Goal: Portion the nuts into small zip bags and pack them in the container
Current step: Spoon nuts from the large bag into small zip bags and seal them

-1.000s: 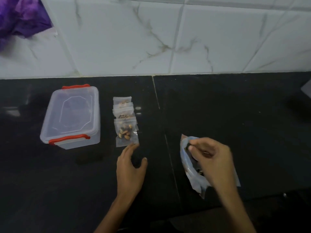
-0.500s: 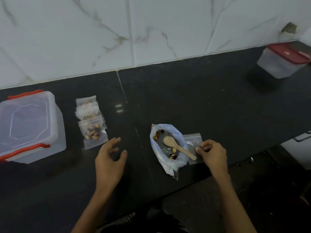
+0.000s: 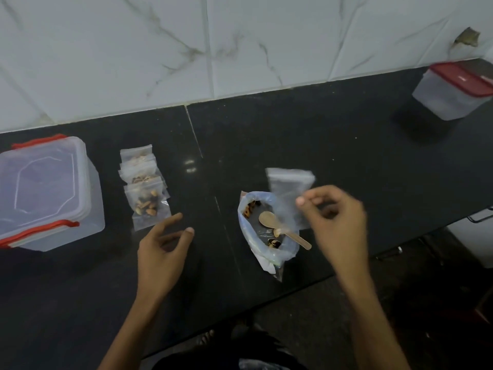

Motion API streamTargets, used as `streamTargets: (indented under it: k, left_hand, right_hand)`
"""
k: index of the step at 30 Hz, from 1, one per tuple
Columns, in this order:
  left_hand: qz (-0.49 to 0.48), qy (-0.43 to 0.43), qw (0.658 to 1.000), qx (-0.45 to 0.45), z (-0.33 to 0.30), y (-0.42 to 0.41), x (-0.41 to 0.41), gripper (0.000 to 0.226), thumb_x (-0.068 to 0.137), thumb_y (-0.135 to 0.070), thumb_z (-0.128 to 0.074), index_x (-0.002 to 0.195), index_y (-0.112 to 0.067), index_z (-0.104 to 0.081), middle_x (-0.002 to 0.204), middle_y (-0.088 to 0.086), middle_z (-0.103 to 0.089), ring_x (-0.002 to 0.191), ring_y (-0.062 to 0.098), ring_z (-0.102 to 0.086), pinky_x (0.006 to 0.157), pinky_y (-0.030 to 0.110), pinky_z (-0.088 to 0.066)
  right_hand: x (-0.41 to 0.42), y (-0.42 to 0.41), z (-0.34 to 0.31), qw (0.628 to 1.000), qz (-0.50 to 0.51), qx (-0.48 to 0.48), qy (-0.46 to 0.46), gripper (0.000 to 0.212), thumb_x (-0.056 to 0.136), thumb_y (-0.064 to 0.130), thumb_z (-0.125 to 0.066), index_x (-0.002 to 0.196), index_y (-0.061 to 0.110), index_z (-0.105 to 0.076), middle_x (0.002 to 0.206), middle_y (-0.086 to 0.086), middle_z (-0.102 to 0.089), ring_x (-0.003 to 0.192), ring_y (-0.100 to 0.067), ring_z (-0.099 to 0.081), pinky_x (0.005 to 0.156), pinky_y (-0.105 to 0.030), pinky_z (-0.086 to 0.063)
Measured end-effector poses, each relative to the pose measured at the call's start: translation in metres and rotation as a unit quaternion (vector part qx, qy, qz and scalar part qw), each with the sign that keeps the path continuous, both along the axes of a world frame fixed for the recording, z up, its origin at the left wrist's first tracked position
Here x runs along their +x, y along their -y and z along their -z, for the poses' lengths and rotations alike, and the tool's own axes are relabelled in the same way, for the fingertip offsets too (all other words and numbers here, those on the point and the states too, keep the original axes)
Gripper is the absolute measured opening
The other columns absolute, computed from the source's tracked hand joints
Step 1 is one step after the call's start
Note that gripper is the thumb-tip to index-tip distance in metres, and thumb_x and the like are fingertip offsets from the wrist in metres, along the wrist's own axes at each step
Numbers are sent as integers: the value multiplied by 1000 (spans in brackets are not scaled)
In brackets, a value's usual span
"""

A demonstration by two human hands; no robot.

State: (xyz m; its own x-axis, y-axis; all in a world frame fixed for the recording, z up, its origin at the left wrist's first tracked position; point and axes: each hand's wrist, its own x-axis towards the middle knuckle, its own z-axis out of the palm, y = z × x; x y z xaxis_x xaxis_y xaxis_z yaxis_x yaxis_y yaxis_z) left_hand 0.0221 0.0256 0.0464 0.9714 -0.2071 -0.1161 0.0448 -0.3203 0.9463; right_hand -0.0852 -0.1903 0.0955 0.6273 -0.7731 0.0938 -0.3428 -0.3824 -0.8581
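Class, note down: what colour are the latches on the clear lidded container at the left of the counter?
Red, seen in the head view: container.

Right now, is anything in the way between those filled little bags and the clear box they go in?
Only the box's own lid. The filled small zip bags lie just right of the clear plastic container with red clips, with bare black counter between them. The lid appears shut, so it must come off first.

Container (image 3: 48, 193) at frame left; filled bags (image 3: 145, 186) right of it; nut bag (image 3: 266, 231) centre, spoon (image 3: 282, 231) inside.
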Motion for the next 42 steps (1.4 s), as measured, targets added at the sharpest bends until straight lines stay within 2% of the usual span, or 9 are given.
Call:
streamTargets:
  k: [5,14,17,20,23,28,33,37,42]
  left_hand:
    - [78,-108,986,-104,-6,1,-1,39,74,-40,-58,103,-15,-66,100,2,-70,92,17,-67,81,31,-53]
    - [151,-156,974,-67,-5,-20,15,15,90,-14,-52,91,-8,-65,85,-2,-73,79,11,-69,62,17,-53]
    - [212,-153,962,-73,-10,-20,18,14,91,-10,-51,88,-5,-64,78,-1,-72,70,8,-67,61,17,-51]
    - [233,-119,963,-58,-8,-18,20,13,89,-10,-54,90,-2,-65,77,5,-68,69,14,-63,64,21,-51]
    - [224,-92,970,-18,-5,-21,28,13,90,-11,-56,97,-6,-65,93,14,-68,85,24,-65,77,33,-53]
    - [78,-37,996,-19,6,-22,40,33,81,-24,-69,112,-24,-58,116,-6,-58,108,10,-56,89,33,-50]
    - [-70,62,993,-70,4,-17,39,34,78,-21,-72,109,-20,-57,113,-2,-58,102,12,-58,83,36,-53]
    - [8,80,994,-72,-3,-4,30,20,80,-30,-70,92,-19,-60,94,-3,-62,83,12,-62,71,28,-53]
    - [50,19,991,-119,-4,0,26,30,77,-33,-65,96,-10,-66,94,5,-69,88,20,-68,79,44,-56]
  right_hand:
    - [32,-70,29,991,-119,51,-13,11,80,27,-72,75,30,-63,72,13,-65,68,3,-60,59,-11,-46]
    - [51,-79,20,968,-243,11,-65,31,87,37,-62,116,30,-53,106,16,-55,94,1,-53,76,-14,-44]
    - [74,-71,11,928,-353,-12,-122,44,94,35,-51,136,24,-43,129,8,-49,119,-5,-45,97,-26,-42]
    - [95,-68,12,867,-450,35,-210,32,97,31,-46,126,18,-54,120,1,-58,113,-11,-53,99,-36,-44]
    - [101,-64,18,880,-434,52,-186,18,96,28,-50,105,19,-62,101,7,-62,101,-9,-58,94,-37,-48]
    - [100,-70,23,916,-354,130,-133,17,94,22,-53,102,21,-68,96,3,-67,95,-12,-62,85,-29,-49]
    - [100,-88,32,938,-262,224,-39,17,92,14,-57,103,17,-69,93,11,-66,90,-1,-61,78,-18,-52]
    - [101,-100,37,919,-188,347,26,16,84,12,-66,94,23,-71,94,9,-70,92,-1,-64,75,-17,-52]
    - [103,-98,42,855,-119,502,49,15,72,5,-73,82,15,-72,82,-2,-74,82,-15,-69,74,-31,-56]
